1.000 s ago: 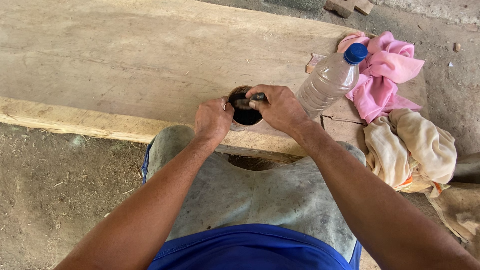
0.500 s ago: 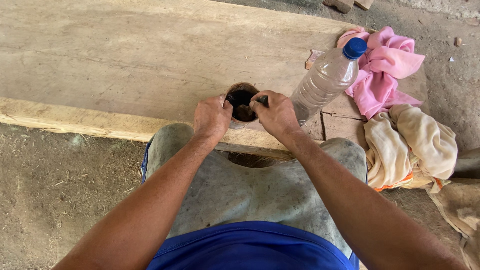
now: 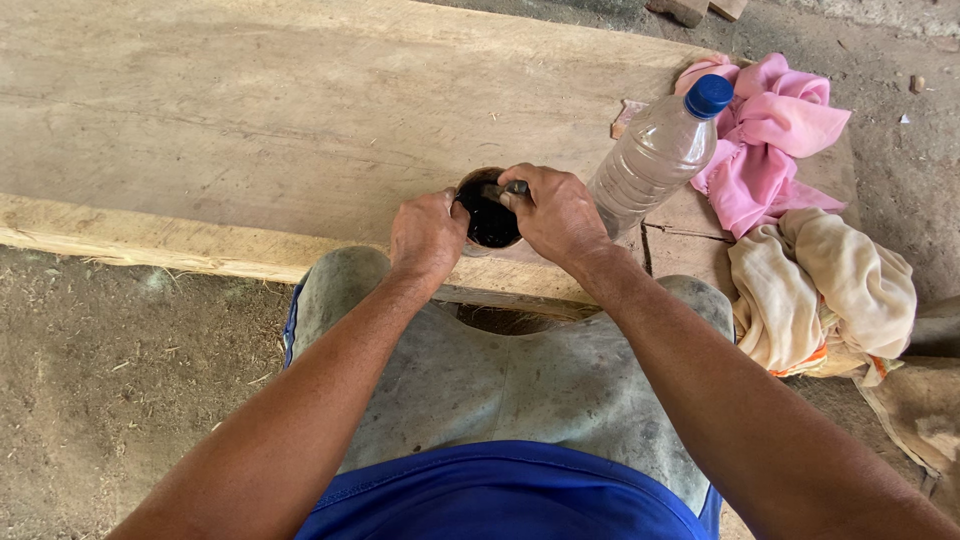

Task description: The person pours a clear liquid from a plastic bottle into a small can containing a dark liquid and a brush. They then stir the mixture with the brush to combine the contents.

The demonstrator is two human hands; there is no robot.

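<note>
Cup (image 3: 489, 215) upright on plank (image 3: 250, 120), mouth up, L hand (image 3: 428, 235) grip round its side, R hand (image 3: 556, 212) pinching tool (image 3: 507, 189) w/ fingertips.

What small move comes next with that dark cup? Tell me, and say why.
Probably lift the tool out slowly. The left hand steadies the cup on the plank, and the right hand holds the tool's tip in its dark contents.

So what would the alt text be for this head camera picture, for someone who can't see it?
A seated person's left hand steadies a small round container of dark stuff on a wide wooden plank, while the right hand works a small tool in it. A blue-capped plastic bottle, pink cloth and cream cloth lie to the right.
</note>
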